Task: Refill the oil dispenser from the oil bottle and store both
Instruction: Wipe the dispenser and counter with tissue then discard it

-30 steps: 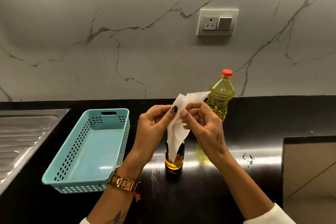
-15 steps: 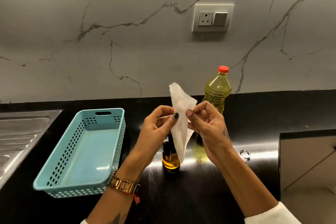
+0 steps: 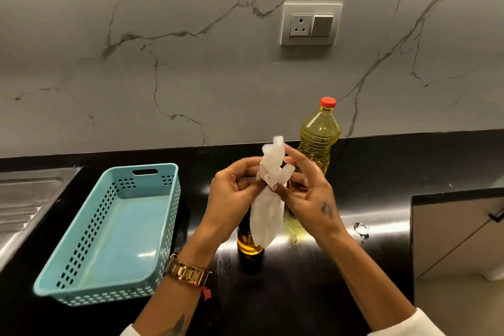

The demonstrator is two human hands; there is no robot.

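Observation:
A white paper tissue (image 3: pixel 268 199) hangs crumpled between both hands above the counter. My left hand (image 3: pixel 231 199) pinches it from the left and my right hand (image 3: pixel 308 194) grips it from the right. Directly below, the oil dispenser (image 3: pixel 246 240) stands on the black counter with amber oil in its base; its top is hidden by the tissue and my left hand. The oil bottle (image 3: pixel 319 136), clear plastic with yellow oil and a red cap on, stands upright behind my right hand near the wall.
A light blue perforated basket (image 3: pixel 81 275) sits on the counter to the left. A steel sink drainboard (image 3: pixel 21 207) lies at the far left. A small wet spot (image 3: pixel 361 229) marks the counter on the right, beside a cabinet front (image 3: pixel 458 232).
The tissue has gone from a spread sheet to a bunched, twisted wad between the fingers. Both hands stayed above the dispenser.

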